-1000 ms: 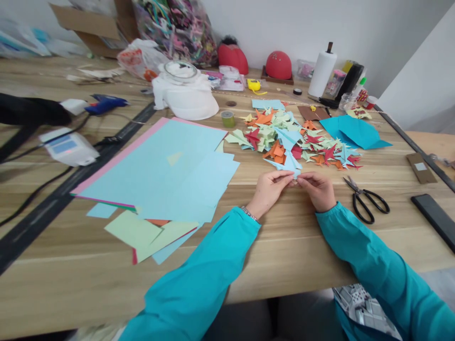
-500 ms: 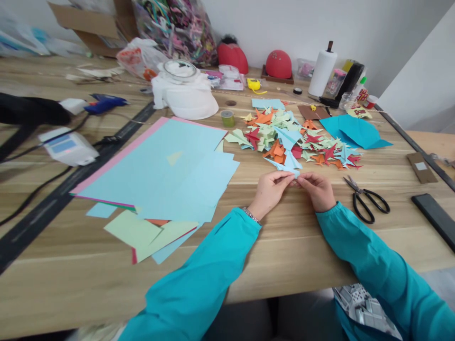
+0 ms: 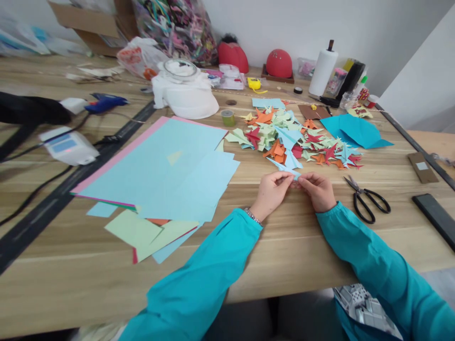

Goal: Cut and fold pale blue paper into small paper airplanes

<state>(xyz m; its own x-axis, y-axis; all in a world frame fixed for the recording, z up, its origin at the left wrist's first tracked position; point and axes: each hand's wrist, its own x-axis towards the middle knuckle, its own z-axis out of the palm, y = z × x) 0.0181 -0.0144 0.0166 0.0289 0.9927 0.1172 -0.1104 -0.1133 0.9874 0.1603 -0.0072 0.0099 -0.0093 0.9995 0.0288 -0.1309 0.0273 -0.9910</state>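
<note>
Between my two hands is a small light-blue folded paper piece (image 3: 284, 168), with a long pointed part reaching up and left. My left hand (image 3: 272, 192) pinches it from the left, thumb and forefinger closed. From the right, my right hand (image 3: 317, 190) pinches its other side, close to the left fingertips. The fingers hide part of its lower end. Just beyond lies a heap of folded paper shapes (image 3: 277, 130) in pale green, orange, red and light blue. Black-handled scissors (image 3: 368, 199) rest open to the right of my right hand.
Large light-blue sheets (image 3: 170, 166) and pale green pieces (image 3: 133, 229) spread on the left of the wooden table. A white cap (image 3: 186, 94), a green spool (image 3: 228, 118) and a yellow tape measure (image 3: 253, 84) stand behind. At right lies a black phone-like slab (image 3: 433, 218).
Both hands stay almost in place, still pinching the light-blue paper. Its pointed part has shifted slightly to the right; little else differs.
</note>
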